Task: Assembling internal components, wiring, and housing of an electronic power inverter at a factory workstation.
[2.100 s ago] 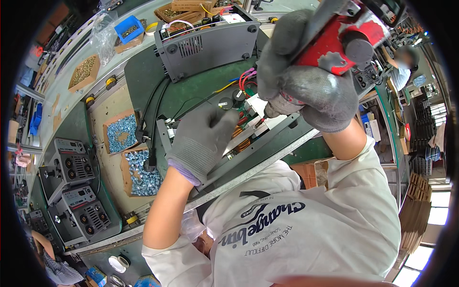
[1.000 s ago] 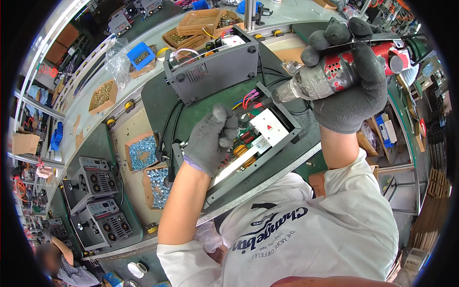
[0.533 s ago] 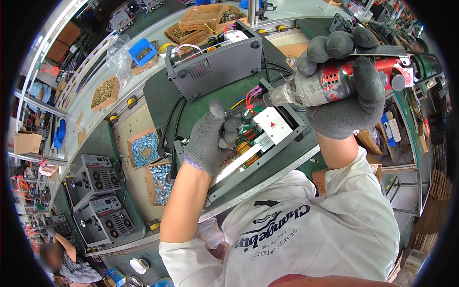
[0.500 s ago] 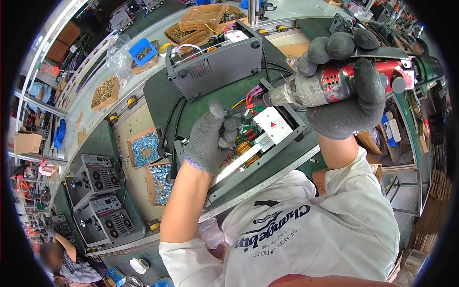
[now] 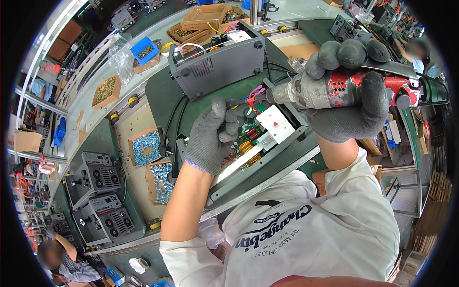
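In my gloved right hand [image 5: 354, 103] is a worn red and grey pneumatic screwdriver [image 5: 330, 90], held nearly level with its nose toward the left. Its thin bit [image 5: 246, 99] reaches to my left hand [image 5: 210, 136], gloved too, whose thumb and fingers are pinched together at the bit's tip. Whatever lies between those fingers is hidden. Below both hands stands an open machine chassis [image 5: 258, 167] with a green circuit board, a copper coil [image 5: 249, 152], a white plate [image 5: 275, 123] and pink-ended wires [image 5: 256, 93].
A second grey machine chassis [image 5: 222, 71] stands just behind on the green mat. Cartons of small blue parts [image 5: 146, 148] lie left, and finished-looking units [image 5: 103, 222] stand at lower left. Farther back are a screw carton [image 5: 106, 92] and a blue bin [image 5: 143, 50]. Other people work nearby.
The pneumatic screwdriver and my right hand have shifted slightly to the right. My left hand stays almost in place, fingers still pinched at the bit's tip.
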### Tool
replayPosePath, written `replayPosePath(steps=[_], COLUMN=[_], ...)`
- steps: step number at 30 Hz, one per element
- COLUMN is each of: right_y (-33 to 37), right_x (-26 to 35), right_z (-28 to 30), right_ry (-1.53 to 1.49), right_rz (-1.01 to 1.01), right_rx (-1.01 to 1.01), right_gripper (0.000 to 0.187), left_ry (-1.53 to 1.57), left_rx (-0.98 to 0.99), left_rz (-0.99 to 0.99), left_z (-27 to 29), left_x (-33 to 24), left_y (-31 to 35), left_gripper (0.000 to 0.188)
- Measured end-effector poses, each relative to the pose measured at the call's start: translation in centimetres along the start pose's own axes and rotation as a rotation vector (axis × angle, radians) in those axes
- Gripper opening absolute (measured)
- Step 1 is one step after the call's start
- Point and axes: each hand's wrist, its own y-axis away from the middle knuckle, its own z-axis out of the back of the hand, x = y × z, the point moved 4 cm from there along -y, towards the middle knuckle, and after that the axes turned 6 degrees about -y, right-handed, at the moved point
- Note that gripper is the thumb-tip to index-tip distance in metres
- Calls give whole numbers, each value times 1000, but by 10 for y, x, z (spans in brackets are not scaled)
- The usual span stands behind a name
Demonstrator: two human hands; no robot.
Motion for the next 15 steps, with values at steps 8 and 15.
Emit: replayPosePath(steps=[8, 15], right_y=[-7, -2], right_x=[14, 13], right_z=[15, 9], right_ry=[52, 322], right_rz=[-30, -398], right_rx=[-71, -11], right_gripper=[40, 46], left_ry=[-174, -89], left_rx=[-216, -246], left_rz=[-13, 44], left_z=[7, 13], left_x=[-1, -7], left_y=[2, -4], left_gripper=[54, 49])
